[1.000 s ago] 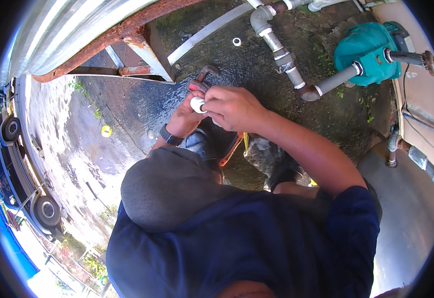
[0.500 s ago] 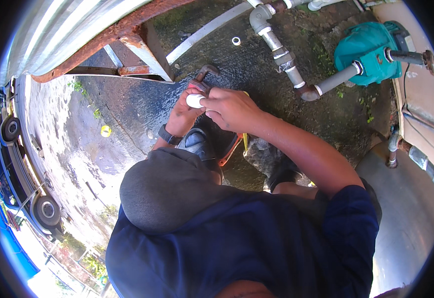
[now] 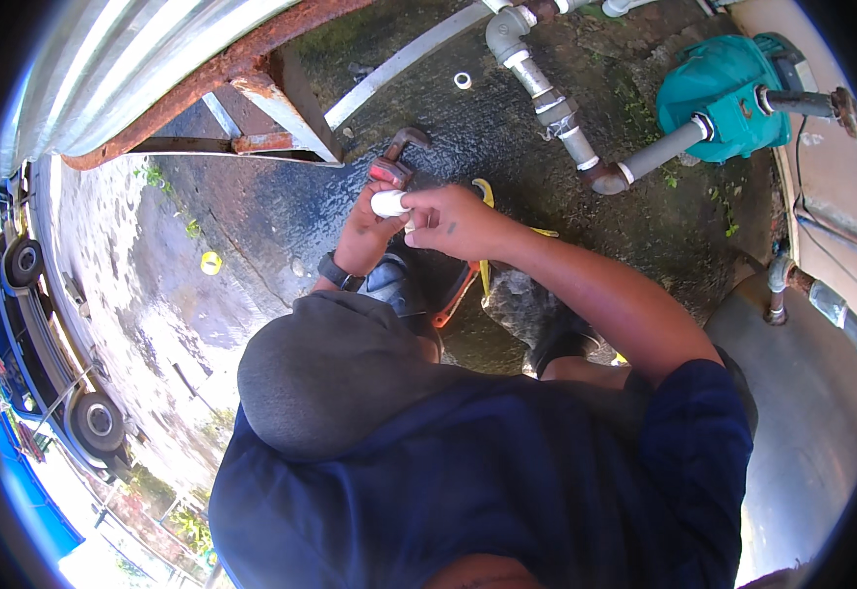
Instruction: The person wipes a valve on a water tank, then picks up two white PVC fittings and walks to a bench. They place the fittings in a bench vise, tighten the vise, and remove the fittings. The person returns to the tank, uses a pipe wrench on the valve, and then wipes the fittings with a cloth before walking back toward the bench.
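Observation:
Between my hands is a short white cylinder (image 3: 388, 203), which looks like a plastic pipe fitting. My left hand (image 3: 365, 234), with a dark band on its wrist, grips it from the left. Curled fingers of my right hand (image 3: 445, 218) meet its right end; a small pale bit shows by the thumb, too little to name. Just beyond my left hand lies a red and grey pipe wrench (image 3: 394, 165) on the wet ground. Under my right forearm is a yellow and orange tool (image 3: 488, 193), partly hidden, perhaps a saw.
Grey pipework (image 3: 551, 98) runs to a teal pump (image 3: 723, 98) at the far right. A metal tank (image 3: 791, 432) stands near right. Rusty framing (image 3: 271, 108) juts in at the far left. A yellow ring (image 3: 210, 263) and a white ring (image 3: 463, 80) lie on the ground.
My right hand has shifted slightly right and its fingers have opened a little away from the white fitting, exposing more of it. My left hand stays nearly in place.

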`<state>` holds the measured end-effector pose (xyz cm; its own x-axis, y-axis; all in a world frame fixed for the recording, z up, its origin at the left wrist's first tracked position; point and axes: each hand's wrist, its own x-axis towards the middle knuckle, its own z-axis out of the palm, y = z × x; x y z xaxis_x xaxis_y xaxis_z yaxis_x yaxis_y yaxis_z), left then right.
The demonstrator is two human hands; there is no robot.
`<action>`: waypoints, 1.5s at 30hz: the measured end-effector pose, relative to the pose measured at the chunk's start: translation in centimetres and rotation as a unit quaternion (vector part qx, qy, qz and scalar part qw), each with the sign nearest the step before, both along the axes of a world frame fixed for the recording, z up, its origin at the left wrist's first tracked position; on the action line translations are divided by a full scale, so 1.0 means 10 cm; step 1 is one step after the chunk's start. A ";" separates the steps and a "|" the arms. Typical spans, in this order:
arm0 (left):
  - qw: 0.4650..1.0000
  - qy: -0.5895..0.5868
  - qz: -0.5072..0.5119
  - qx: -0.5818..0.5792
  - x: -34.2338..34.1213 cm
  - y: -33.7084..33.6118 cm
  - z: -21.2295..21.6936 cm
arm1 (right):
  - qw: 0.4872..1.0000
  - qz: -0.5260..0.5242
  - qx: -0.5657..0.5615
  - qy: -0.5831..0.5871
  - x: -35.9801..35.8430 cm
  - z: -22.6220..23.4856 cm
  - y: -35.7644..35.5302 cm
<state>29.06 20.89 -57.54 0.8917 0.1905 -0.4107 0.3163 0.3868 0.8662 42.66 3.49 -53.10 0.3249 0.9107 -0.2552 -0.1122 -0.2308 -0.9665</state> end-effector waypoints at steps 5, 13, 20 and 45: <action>0.998 -0.024 0.002 0.063 0.01 -0.04 0.04 | 0.991 -0.018 -0.031 0.125 -0.03 0.05 0.00; 0.933 -0.106 -0.019 0.342 0.10 -0.03 0.19 | 0.892 -0.119 -0.081 0.428 0.00 0.16 0.02; 0.851 -0.145 -0.047 0.502 0.19 -0.02 0.36 | 0.853 -0.133 -0.080 0.498 0.05 0.07 0.04; 0.938 0.099 -0.019 -0.331 0.07 0.05 0.33 | 0.917 0.008 -0.094 -0.387 0.68 0.03 -0.29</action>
<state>29.76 21.37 -54.22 0.7866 -0.1959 -0.5855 0.4701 0.8048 0.3623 49.45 0.61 -52.81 0.4622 0.8803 -0.1068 0.5955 -0.3974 -0.6982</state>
